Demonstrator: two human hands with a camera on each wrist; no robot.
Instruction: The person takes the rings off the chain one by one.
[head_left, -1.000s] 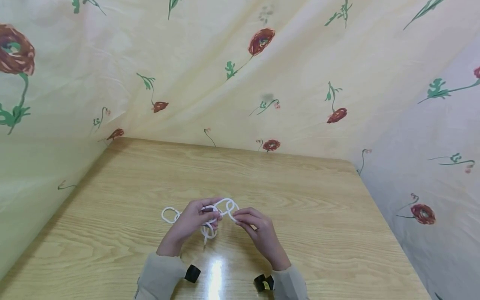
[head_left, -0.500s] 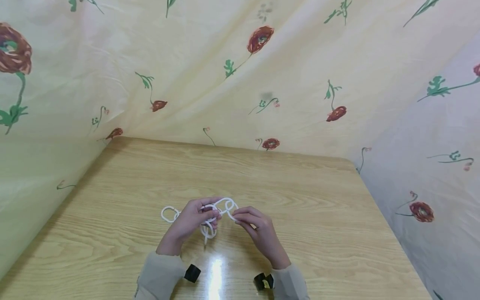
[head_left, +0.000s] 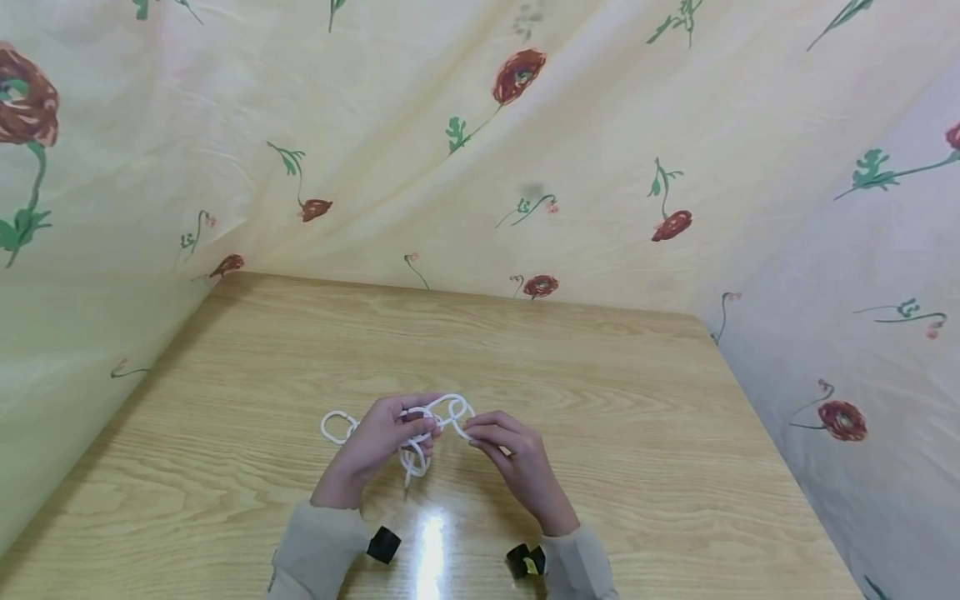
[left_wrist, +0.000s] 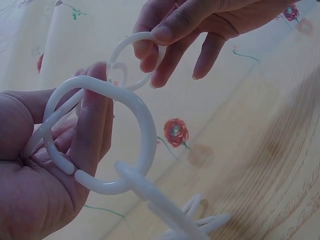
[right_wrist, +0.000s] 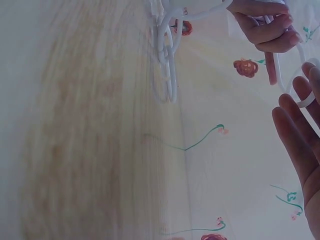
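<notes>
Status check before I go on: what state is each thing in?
White plastic rings: linked together
Front ring, left wrist view: narrow gap between its ends
Left hand: holding linked rings
Right hand: pinching one ring
Floral cloth: draped, creased
Wood-grain tabletop: flat, reflecting light

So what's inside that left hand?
The left hand holds linked white rings; one, with a small gap in it, shows plainly from the left wrist. Stretches deeper in the grip are covered, so I can't count how many it holds.
</notes>
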